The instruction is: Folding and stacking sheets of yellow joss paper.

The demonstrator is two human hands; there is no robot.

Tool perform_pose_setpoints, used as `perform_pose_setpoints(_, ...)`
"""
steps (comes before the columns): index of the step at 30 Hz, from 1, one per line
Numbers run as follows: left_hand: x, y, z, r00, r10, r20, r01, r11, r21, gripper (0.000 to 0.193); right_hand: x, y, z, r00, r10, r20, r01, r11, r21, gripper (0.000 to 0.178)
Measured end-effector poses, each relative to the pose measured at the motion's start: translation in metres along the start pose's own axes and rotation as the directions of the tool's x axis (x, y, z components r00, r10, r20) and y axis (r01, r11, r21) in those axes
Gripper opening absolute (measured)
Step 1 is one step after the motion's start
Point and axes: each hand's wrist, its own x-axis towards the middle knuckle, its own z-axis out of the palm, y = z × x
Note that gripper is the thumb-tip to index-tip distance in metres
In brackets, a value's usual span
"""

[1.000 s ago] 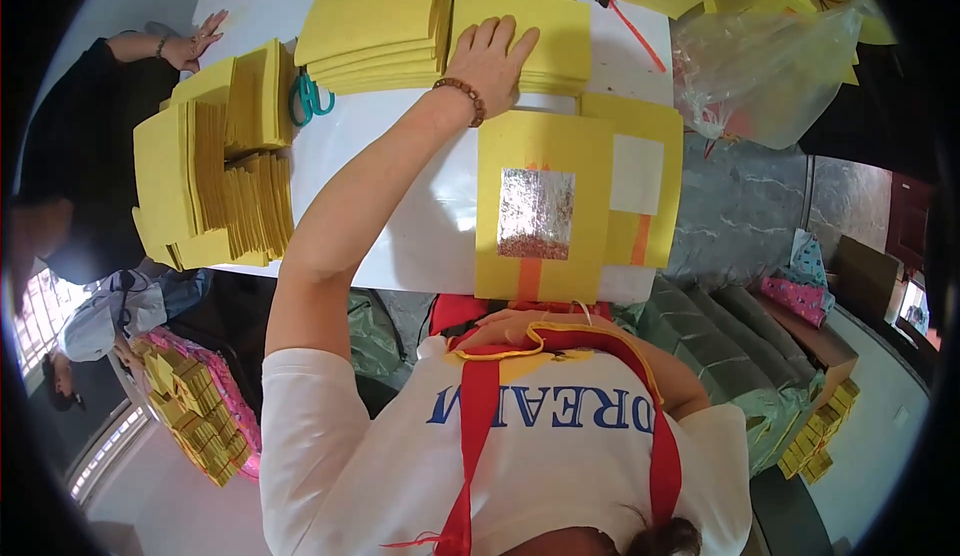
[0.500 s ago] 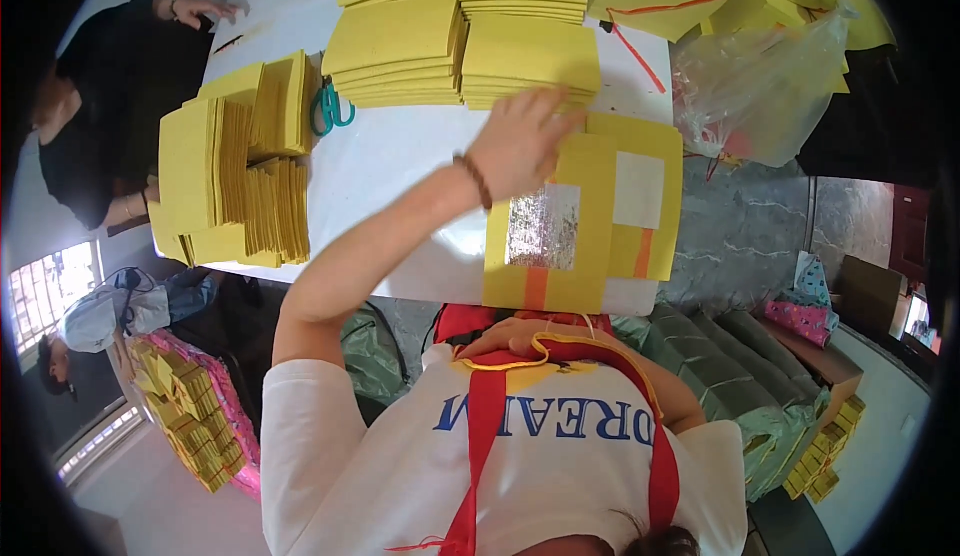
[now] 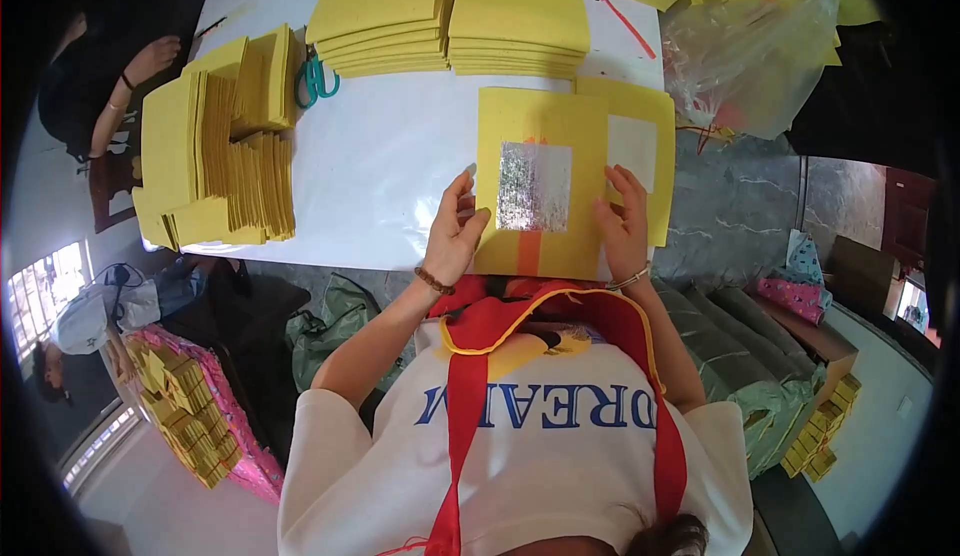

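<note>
A flat yellow panel [image 3: 585, 241] with a shiny silver square and an orange strip lies at the table's near edge. My left hand [image 3: 455, 234] holds its left edge, fingers curled and thumb on top. At its right edge my right hand [image 3: 627, 221] grips it, fingers bent; some fingertips on both sides are hidden or hard to make out. Partly under that panel, to the right, lies another yellow panel [image 3: 650, 106] with a whitish square.
Stacks of yellow panels [image 3: 375, 16] stand at the back of the white table [image 3: 385, 136], more upright bundles [image 3: 175, 146] at left beside teal-handled scissors [image 3: 316, 78]. A clear plastic bag [image 3: 750, 66] hangs at the right edge. Another person's hand [image 3: 155, 59] is at far left.
My left hand has come back from the far stacks to the panel's left edge. My right hand has risen from my lap to its right edge. The panel has shifted and straightened slightly.
</note>
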Motion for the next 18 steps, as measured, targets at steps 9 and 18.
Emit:
perform_pose_setpoints(9,-0.027,0.029,0.001,0.766,0.39,0.512,-0.621,0.237,0.747,0.074,-0.021,0.001,-0.006,0.877,-0.297,0.378,0.441,0.809,-0.388,0.036)
perform_pose_setpoints(18,-0.026,-0.011,-0.001,0.842,0.382,0.381,-0.534,0.486,0.692,0.098,-0.034,0.01,0.002,0.977,-0.159,0.14,0.171,0.983,-0.075,0.04)
